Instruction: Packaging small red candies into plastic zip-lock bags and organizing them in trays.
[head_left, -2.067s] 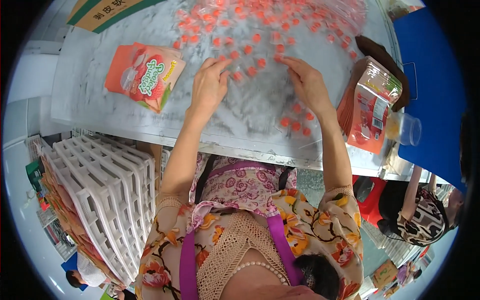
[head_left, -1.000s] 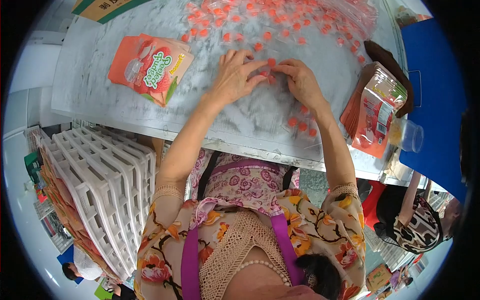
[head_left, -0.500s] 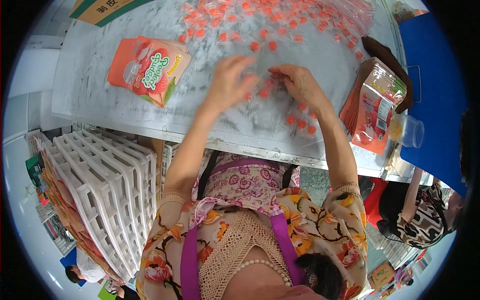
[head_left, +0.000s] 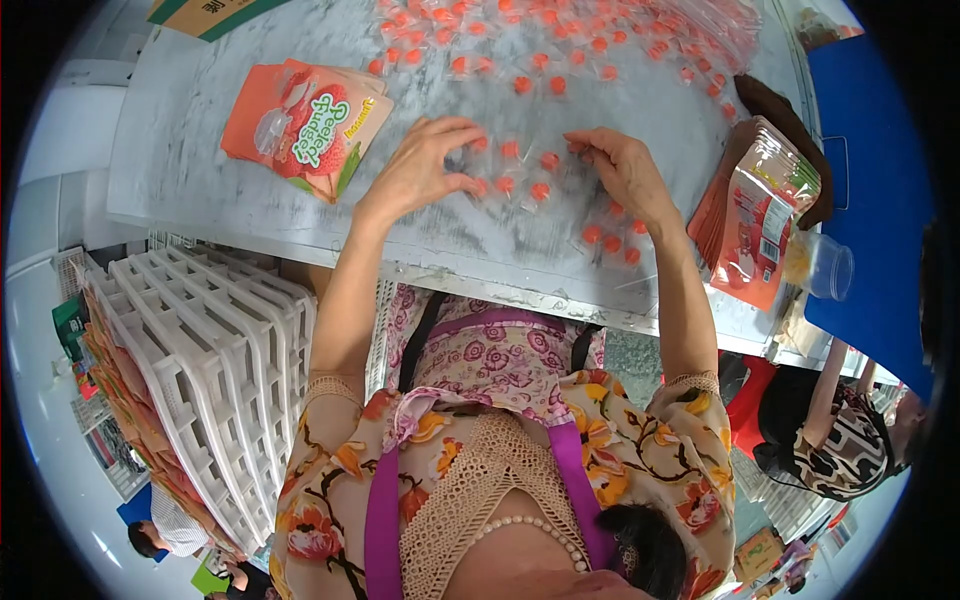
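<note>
While six wrapped red sweets (head_left: 504, 184) lie in two loose rows between the two hands on the grey-white desk (head_left: 200, 200), the left hand (head_left: 415, 172) is curved, its thumb and fingers parted around the row's left end, gripping nothing visible, its tips at the nearest sweets. The right hand (head_left: 628, 172) has thumb and forefinger close together beside the right-most sweet; whether anything is pinched there I cannot tell. A smaller cluster (head_left: 612, 243) of about five sweets sits apart, just beside the right wrist. Judging by this layout, sorting has only begun: these two small groups stand separate, whereas the large scattered heap (head_left: 599, 44) beyond the hands remains ungrouped, some of it near a clear bag (head_left: 715, 25). Printed pouches lie stacked at left (head_left: 300, 130), and a fanned stack of pouches (head_left: 750, 220) rests at right near a clear tub (head_left: 828, 266); all look flat, with no sweets visible inside.
</note>
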